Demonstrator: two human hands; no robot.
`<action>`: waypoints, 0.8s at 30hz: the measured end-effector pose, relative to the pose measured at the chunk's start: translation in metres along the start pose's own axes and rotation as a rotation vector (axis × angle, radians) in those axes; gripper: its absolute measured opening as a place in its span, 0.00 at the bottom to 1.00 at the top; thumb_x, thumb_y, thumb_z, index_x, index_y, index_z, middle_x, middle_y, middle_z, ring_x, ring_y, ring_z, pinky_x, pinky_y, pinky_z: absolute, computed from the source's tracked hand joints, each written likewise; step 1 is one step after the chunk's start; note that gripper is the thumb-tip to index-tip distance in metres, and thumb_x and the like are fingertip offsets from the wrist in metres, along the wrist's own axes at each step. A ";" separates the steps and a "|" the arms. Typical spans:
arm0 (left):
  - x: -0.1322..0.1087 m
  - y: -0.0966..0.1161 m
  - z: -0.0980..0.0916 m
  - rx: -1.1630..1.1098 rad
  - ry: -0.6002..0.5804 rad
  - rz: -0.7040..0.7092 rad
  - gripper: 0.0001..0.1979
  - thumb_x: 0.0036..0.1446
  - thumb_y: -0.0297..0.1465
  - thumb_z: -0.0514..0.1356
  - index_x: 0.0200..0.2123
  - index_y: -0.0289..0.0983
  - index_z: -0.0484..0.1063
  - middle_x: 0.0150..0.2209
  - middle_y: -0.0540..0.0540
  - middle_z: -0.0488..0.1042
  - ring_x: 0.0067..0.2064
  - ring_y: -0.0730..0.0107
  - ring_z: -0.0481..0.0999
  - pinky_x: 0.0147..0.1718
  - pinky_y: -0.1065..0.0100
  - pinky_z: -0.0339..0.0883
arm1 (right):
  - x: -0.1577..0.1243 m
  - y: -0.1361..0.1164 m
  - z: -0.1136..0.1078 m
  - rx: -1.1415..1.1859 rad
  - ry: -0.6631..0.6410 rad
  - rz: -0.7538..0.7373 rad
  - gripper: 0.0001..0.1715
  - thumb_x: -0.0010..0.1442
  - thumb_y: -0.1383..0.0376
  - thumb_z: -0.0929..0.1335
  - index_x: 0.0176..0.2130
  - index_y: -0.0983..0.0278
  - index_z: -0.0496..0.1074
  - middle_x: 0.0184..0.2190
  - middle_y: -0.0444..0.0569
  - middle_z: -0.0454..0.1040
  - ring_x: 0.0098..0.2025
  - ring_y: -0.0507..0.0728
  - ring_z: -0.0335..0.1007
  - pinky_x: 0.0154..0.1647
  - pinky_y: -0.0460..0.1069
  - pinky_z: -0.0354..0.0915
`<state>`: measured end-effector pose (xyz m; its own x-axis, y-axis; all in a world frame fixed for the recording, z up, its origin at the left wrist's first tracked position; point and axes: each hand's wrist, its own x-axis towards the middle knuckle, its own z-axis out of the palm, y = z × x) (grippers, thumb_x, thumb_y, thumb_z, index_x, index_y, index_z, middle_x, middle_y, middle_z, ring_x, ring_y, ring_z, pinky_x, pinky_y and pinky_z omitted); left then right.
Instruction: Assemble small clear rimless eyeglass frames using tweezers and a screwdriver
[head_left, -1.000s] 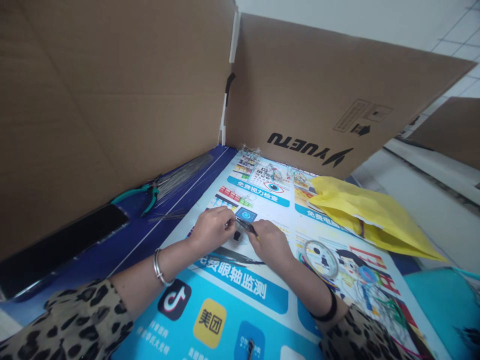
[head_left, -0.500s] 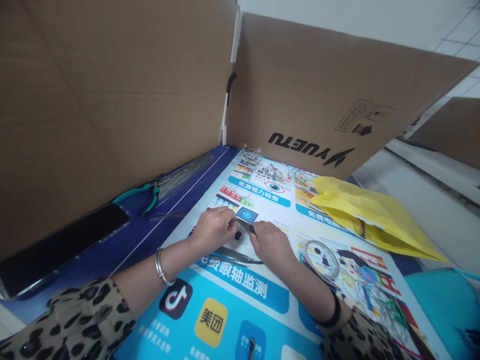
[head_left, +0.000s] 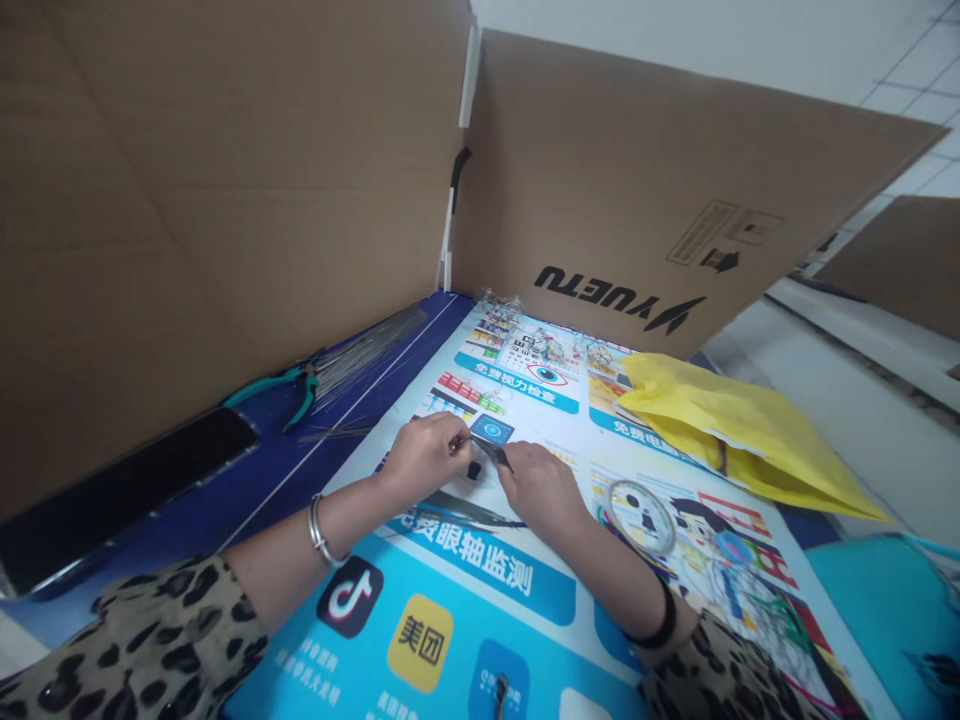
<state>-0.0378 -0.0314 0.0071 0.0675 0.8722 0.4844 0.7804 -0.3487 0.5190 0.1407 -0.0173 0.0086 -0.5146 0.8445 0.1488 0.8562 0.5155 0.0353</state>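
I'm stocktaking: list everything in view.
cardboard panels: three, brown, left, back, far right
poster: one, multicoloured, centre
table: one, blue, left
pliers: one, teal-handled, left
wires: many, silvery, beside pliers
phone: one, black, left
strands: several, mixed, back and right
bag: one, yellow, right
ring: one, clear, right
item: one, teal, right
metal piece: one, dark, bottom
tool: one, dark, centre
left hand: one, silver bracelet, centre
right hand: one, black band, on tool

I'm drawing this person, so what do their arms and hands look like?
Both sleeves are tan with dark spots. The left arm has a shiny silver bangle; the right arm has a black band. The left hand and right hand wear no gloves.
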 end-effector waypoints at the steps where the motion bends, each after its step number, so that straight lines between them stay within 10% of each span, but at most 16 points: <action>1: 0.000 0.000 0.000 -0.015 -0.003 -0.002 0.04 0.45 0.24 0.56 0.21 0.36 0.67 0.23 0.51 0.70 0.26 0.75 0.68 0.26 0.73 0.59 | 0.000 0.000 0.000 0.002 -0.004 0.002 0.12 0.60 0.62 0.58 0.37 0.64 0.68 0.35 0.51 0.72 0.37 0.56 0.67 0.34 0.47 0.57; 24: -0.001 -0.003 0.003 -0.093 0.028 0.042 0.05 0.47 0.23 0.55 0.25 0.37 0.68 0.25 0.51 0.70 0.28 0.75 0.68 0.28 0.73 0.60 | 0.003 0.008 0.008 0.175 -0.003 -0.049 0.14 0.61 0.60 0.58 0.37 0.64 0.68 0.34 0.50 0.73 0.38 0.55 0.68 0.36 0.46 0.58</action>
<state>-0.0384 -0.0295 0.0026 0.0802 0.8467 0.5260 0.7160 -0.4161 0.5605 0.1455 -0.0091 0.0019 -0.5559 0.8179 0.1484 0.8089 0.5734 -0.1299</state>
